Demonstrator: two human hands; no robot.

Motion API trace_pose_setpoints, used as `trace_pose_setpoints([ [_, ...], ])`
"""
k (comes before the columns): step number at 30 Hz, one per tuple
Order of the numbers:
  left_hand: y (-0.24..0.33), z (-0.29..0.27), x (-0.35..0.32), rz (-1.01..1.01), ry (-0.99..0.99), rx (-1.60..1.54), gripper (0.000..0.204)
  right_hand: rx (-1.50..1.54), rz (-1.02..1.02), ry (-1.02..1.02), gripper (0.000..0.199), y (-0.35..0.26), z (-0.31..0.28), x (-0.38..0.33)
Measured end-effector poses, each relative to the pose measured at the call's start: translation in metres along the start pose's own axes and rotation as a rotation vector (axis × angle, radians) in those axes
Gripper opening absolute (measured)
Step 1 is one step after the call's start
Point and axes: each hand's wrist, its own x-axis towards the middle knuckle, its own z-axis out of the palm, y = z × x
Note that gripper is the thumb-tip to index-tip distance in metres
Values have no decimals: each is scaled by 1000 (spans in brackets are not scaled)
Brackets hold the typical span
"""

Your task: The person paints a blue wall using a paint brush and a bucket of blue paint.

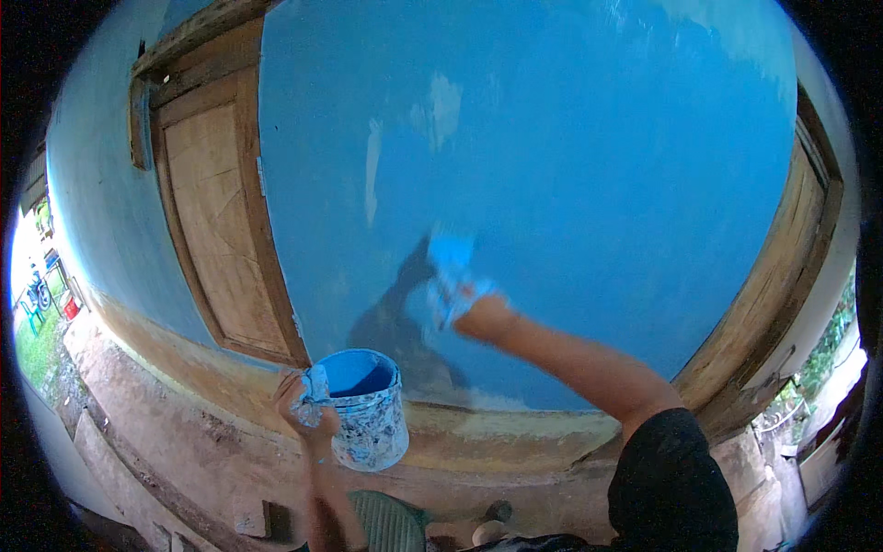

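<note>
My left hand [308,403], smeared with blue paint, grips the rim of a paint-spattered bucket [375,432] at its left side. Blue paint [354,373] coats the bucket's inside; how deep it is I cannot tell. My right hand [471,304], also spotted with paint, is closed around a paintbrush [452,250] and slightly blurred. The brush's blue head points up against the wall [570,184], up and to the right of the bucket. Most of this wall is bright blue, with paler patches [445,109] above the brush.
A wooden door [210,202] in a frame stands on the left, another wooden frame [782,285] on the right. Low along the wall runs a tan ledge [497,440]. A ridged green object [391,522] lies near my body. Far left, a red container [70,307] stands outdoors.
</note>
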Motion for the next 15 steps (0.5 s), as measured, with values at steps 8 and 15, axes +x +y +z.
trace_pose_setpoints([
  [8,20,0,23,34,-143,75,22,542,443,-178,24,76,-49,28],
  [15,56,5,53,22,-51,-131,26,-67,202,777,22,174,-145,74],
])
